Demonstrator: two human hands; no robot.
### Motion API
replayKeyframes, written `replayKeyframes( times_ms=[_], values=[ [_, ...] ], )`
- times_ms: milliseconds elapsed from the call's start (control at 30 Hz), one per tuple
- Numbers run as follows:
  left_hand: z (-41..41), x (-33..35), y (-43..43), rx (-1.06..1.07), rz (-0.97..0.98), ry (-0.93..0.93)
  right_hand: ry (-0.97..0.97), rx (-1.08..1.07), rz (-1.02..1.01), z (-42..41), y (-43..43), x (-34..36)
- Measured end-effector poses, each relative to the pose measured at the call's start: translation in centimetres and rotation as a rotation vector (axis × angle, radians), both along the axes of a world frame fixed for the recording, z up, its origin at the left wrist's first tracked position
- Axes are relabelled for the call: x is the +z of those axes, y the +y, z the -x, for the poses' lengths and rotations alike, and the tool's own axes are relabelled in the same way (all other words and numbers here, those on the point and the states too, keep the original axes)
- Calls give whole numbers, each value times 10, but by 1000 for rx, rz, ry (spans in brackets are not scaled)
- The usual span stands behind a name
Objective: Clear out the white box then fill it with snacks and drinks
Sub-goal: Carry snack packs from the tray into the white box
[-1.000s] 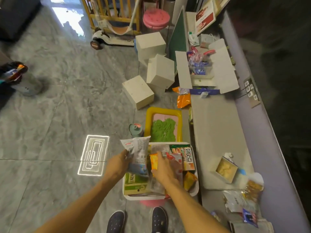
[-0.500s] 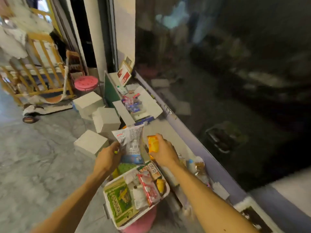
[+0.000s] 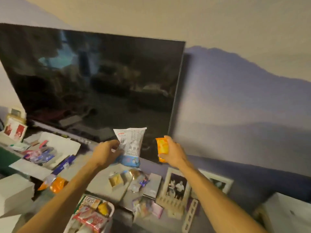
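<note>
Hands raised apart before a dark television screen (image 3: 94, 81): left hand (image 3: 105, 153) pinches a white-and-blue plastic snack bag (image 3: 132, 145), right hand (image 3: 174, 153) grips a small orange packet (image 3: 162, 147); below, the white box (image 3: 112, 209) holds snack packs (image 3: 90, 217).

1. L hand (image 3: 105, 153) pinches white-blue snack bag (image 3: 131, 146), held up in front of TV (image 3: 94, 84).
2. R hand (image 3: 173, 153) grips orange packet (image 3: 162, 148).
3. White box (image 3: 111, 209) w/ snacks sits below, bottom edge.

I'm in a home's living room: a big dark television (image 3: 94, 84) fills my ten o'clock, a mountain mural (image 3: 244, 98) spreads at three o'clock, and a framed photograph (image 3: 176, 184) of people leans at five o'clock.
</note>
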State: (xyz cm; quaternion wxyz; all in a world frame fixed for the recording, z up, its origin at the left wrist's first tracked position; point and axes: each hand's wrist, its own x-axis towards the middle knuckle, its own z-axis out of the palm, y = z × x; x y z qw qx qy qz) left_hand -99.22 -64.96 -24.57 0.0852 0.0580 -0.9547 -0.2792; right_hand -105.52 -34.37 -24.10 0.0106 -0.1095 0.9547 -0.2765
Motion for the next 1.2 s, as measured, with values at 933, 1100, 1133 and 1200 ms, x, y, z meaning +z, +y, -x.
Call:
replayKeyframes(
  times_ms=[933, 1100, 1133, 1200],
  values=[
    [-43, -18, 793, -980, -119, 33, 14, -943, 96, -290, 697, -15],
    [-9, -66, 848, -927, -114, -62, -36, -922, 96, -248, 747, -50],
    [1, -75, 855, -906, -104, -79, -51, -905, 95, -235, 754, -57],
    [21, -92, 868, -869, -66, -86, -100, -865, 88, -210, 766, -69]
  ],
)
